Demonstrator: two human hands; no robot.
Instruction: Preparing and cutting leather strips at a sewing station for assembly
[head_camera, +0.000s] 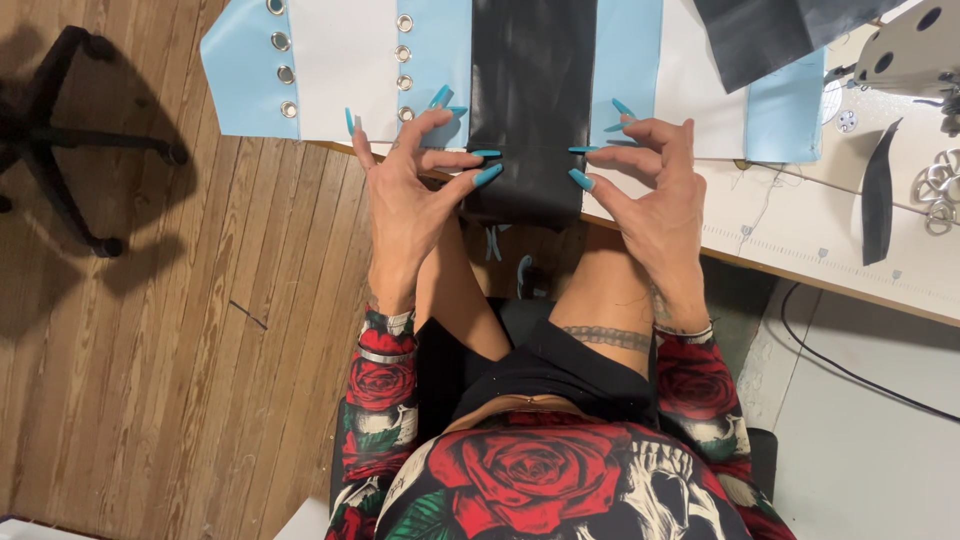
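I have the left hand (405, 195) and right hand (650, 190) each pinching the glossy black vinyl panel (527, 110) hanging over the white worktable's (800, 245) near edge, folding its hem; next, I judge, crease evenly.

One camera, worn on my head, looks almost straight down over my chest and lap from close range. My left hand (415, 195) and right hand (645, 190) sit near the middle of the frame, at the table (800, 245) edge, on the panel (525, 100) that runs off the top of the frame. The table fills the upper right; the wooden floor (200, 350) and a chair base (70, 130) fill the left. My patterned sleeves and knees close the bottom. No second view shares this scene.
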